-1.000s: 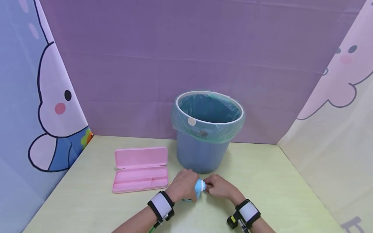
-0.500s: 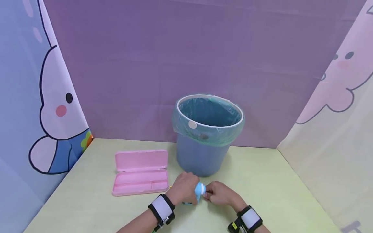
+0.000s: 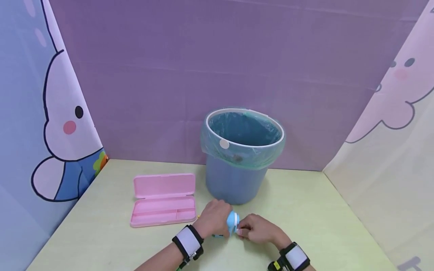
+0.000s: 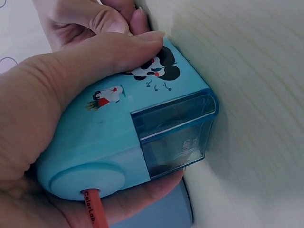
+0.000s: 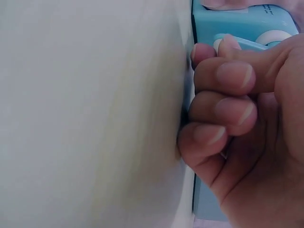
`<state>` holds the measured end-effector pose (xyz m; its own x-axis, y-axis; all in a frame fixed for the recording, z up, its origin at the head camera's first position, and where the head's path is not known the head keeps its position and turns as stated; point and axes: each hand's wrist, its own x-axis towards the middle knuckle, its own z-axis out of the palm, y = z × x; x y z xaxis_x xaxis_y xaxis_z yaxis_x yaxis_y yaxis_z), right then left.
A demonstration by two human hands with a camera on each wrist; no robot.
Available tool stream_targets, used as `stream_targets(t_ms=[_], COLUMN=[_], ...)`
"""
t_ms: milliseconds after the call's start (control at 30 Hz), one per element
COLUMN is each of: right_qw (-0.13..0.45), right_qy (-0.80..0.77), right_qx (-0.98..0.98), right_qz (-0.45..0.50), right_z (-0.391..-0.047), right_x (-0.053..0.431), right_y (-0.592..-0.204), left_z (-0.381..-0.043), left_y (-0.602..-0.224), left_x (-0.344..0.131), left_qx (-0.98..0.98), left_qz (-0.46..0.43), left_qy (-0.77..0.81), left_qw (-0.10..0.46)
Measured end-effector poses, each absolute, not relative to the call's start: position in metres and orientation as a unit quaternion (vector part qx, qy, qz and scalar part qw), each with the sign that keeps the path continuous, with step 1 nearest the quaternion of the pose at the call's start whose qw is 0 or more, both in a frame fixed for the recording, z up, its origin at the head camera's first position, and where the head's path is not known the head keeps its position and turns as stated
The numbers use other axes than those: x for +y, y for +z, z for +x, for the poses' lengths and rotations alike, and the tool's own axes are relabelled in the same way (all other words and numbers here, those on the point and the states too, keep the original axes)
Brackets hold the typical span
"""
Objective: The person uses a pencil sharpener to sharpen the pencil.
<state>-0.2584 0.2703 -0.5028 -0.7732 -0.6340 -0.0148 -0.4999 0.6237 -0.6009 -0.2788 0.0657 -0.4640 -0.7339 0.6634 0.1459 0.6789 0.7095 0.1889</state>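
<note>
My left hand (image 3: 215,220) grips a light-blue crank pencil sharpener (image 4: 109,137) over its top, holding it on its side near the tabletop. Cartoon figures mark its casing, and a see-through shavings drawer (image 4: 175,133) shows at one end. From the round front of the sharpener sticks an orange-red pencil (image 4: 96,211) with printed lettering. At the opposite side, my right hand (image 3: 259,227) pinches the crank handle (image 5: 242,42) between thumb and index finger, its other fingers curled. In the head view, the left hand hides most of the sharpener.
An open pink pencil case (image 3: 162,205) lies left of the hands. Behind them stands a blue bin (image 3: 234,184) with a green liner bag over its rim. A purple backdrop (image 3: 152,82) rises at the table's (image 3: 322,222) far edge, with printed sheets on both sides.
The right hand has swung slightly down and toward me at the sharpener's crank, turning the handle. The left hand keeps its grip in place.
</note>
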Motion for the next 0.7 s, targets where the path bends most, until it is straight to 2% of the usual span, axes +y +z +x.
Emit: stream_targets(t_ms=[133,500,700], right_qw=[0.136,0.244,0.258], right_qy=[-0.324,-0.443,-0.462], right_qx=[0.876,0.800,0.789], right_qz=[-0.329,-0.324,-0.313], right_z=[-0.257,-0.250,-0.244], right_x=[0.272,0.277,0.280], right_y=[-0.501,-0.498,-0.496], left_z=[-0.279,-0.279,-0.277], left_y=[-0.463,-0.463,-0.465], left_x=[0.065,0.066,0.067], left_qx=[-0.925,-0.927,-0.929], left_qz=[-0.361,-0.358,-0.354], left_qy=[-0.115,-0.108,-0.105], left_qw=[0.032,0.025,0.025])
